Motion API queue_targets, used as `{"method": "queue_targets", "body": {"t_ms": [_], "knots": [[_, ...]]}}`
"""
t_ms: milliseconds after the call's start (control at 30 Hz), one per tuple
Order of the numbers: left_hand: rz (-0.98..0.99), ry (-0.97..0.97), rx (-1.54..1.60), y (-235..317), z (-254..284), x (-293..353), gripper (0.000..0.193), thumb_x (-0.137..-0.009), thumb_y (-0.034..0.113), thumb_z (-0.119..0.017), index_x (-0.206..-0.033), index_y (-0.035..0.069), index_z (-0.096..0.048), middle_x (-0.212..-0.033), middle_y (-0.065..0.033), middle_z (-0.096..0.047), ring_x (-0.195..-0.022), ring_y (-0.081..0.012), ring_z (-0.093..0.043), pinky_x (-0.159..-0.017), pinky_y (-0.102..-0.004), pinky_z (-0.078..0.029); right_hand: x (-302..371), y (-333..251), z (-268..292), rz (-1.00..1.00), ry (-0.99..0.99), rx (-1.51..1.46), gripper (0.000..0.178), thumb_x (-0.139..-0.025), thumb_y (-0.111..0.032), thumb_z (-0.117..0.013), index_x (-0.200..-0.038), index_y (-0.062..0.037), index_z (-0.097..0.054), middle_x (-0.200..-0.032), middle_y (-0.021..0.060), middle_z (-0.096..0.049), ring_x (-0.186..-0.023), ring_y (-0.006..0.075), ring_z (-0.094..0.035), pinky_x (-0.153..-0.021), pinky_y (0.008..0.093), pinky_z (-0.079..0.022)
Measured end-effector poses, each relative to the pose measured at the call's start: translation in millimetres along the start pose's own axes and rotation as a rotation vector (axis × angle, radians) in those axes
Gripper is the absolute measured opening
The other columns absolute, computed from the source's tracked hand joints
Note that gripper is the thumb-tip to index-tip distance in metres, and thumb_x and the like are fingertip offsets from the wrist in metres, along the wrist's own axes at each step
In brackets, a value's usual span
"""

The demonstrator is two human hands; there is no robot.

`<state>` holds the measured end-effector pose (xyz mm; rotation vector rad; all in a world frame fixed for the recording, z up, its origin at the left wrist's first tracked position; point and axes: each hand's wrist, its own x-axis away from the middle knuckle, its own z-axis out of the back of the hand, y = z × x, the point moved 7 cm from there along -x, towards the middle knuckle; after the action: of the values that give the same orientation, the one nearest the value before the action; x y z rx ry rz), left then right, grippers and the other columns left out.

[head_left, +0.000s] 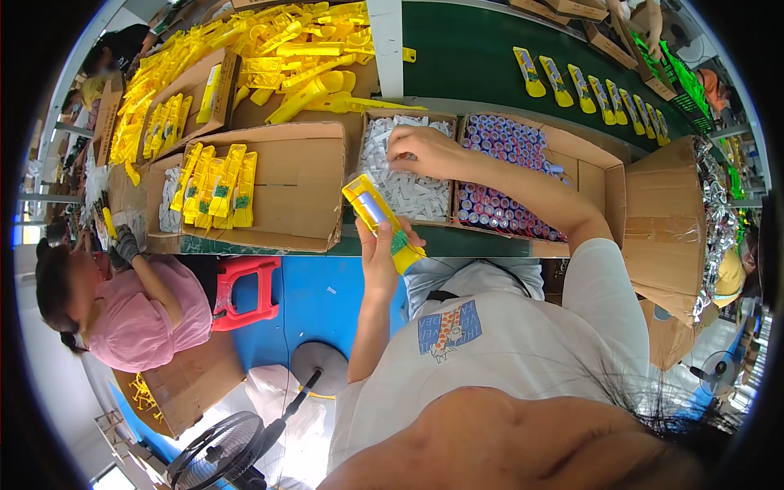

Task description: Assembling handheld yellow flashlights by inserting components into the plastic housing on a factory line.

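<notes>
A yellow plastic housing [359, 189] is in my left hand [378, 253], tilted, with fingers wrapped round its lower part. A silver-grey cylindrical battery [372, 207] lies inside the housing, and a small green circuit board [399, 242] shows by my fingers. My right hand [426, 152] reaches over a carton of small white plastic pieces [408, 192]. Its fingers are bent and drawn together at the left side of that carton; what they pinch, if anything, cannot be made out. Right of it, a carton of upright batteries [500, 204] sits under my right forearm.
A carton [294, 188] at left holds several yellow housings with green boards [220, 192]. Yellow plastic parts [302, 57] are heaped behind it. Battery-fitted yellow pieces [555, 82] line the green conveyor [465, 69]. A co-worker in pink [151, 314] sits at left, near a floor fan [224, 449].
</notes>
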<state>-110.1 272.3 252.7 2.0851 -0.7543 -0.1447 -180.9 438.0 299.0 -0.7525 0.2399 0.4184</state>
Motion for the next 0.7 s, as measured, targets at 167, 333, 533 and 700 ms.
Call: {"method": "queue_targets", "body": {"t_ms": [167,333,533,700], "knots": [[0.146,-0.062,-0.041,-1,-14,-17,0.023,-0.103,0.026,-0.044,-0.119,0.013,-0.033,-0.093,-0.0098,-0.056,-0.073,-0.0191,-0.062,-0.068,-0.0375,-0.057,6,18,14,-0.503,0.006,-0.706,0.015,-0.089,-0.007,-0.064,-0.103,0.0004,-0.067,-0.084,0.0053,-0.067,-0.074,0.0078,-0.065,-0.062,0.0229,-0.053],[0.179,-0.124,-0.067,-4,-34,-29,0.023,-0.103,0.027,-0.046,-0.115,0.012,-0.034,-0.092,-0.0098,-0.056,-0.073,-0.0194,-0.062,-0.065,-0.0355,-0.056,3,18,26,-0.508,0.014,-0.788,0.025,-0.088,-0.015,-0.07,-0.112,-0.0063,-0.07,-0.089,0.0044,-0.07,-0.08,0.0077,-0.065,-0.067,0.0213,-0.053],[0.121,-0.127,-0.041,-15,-50,-36,0.025,-0.103,0.026,-0.046,-0.118,0.011,-0.033,-0.09,-0.0099,-0.056,-0.069,-0.0187,-0.061,-0.063,-0.033,-0.056,11,-11,62,-0.048,0.247,-0.044,0.023,-0.08,-0.02,-0.079,-0.073,-0.0026,-0.065,-0.07,0.0051,-0.064,-0.064,0.0114,-0.06,-0.051,0.028,-0.044],[0.013,-0.119,-0.206,-13,-68,-39,0.027,-0.103,0.025,-0.044,-0.12,0.008,-0.03,-0.087,-0.0104,-0.057,-0.065,-0.0171,-0.06,-0.06,-0.0301,-0.054,20,-2,58,-0.121,0.067,-0.264,0.038,-0.089,-0.027,-0.071,-0.064,-0.0032,-0.053,-0.054,0.005,-0.042,-0.049,0.011,-0.036,-0.046,0.0308,-0.03]]}}
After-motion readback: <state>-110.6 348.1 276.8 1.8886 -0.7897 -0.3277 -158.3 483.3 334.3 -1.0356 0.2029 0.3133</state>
